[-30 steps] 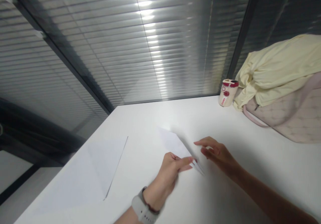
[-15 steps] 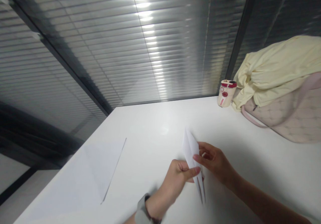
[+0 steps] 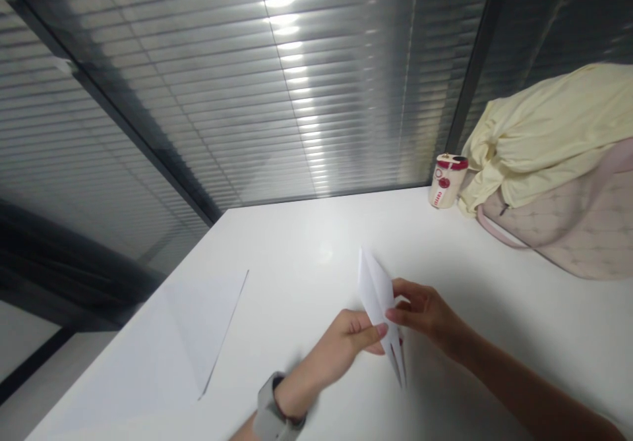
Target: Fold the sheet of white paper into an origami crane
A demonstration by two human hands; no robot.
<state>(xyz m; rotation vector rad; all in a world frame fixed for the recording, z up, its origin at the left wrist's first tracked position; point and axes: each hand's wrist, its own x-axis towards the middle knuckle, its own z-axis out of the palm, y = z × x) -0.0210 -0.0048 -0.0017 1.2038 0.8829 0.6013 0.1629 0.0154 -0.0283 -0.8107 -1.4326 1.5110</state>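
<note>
A narrow, pointed piece of folded white paper (image 3: 376, 293) stands nearly upright between my hands, with its long tip toward the far side of the table. My left hand (image 3: 343, 342), with a grey watch (image 3: 270, 408) on the wrist, grips its near part from the left. My right hand (image 3: 425, 316) pinches the same folds from the right. The lower folds show slits below my fingers. Part of the paper is hidden behind my fingers.
A flat white paper sheet (image 3: 208, 322) with a dark edge line lies left of my hands on the white table (image 3: 306, 243). A red-lidded cup (image 3: 448, 182), cream cloth (image 3: 539, 144) and quilted pink bag (image 3: 564, 230) stand at the far right. Window blinds (image 3: 247, 85) rise behind.
Over the past second, my hands have turned the folded paper from pointing up-left to nearly upright. In the last half second, my left hand shifted slightly up and its watch came further into view.
</note>
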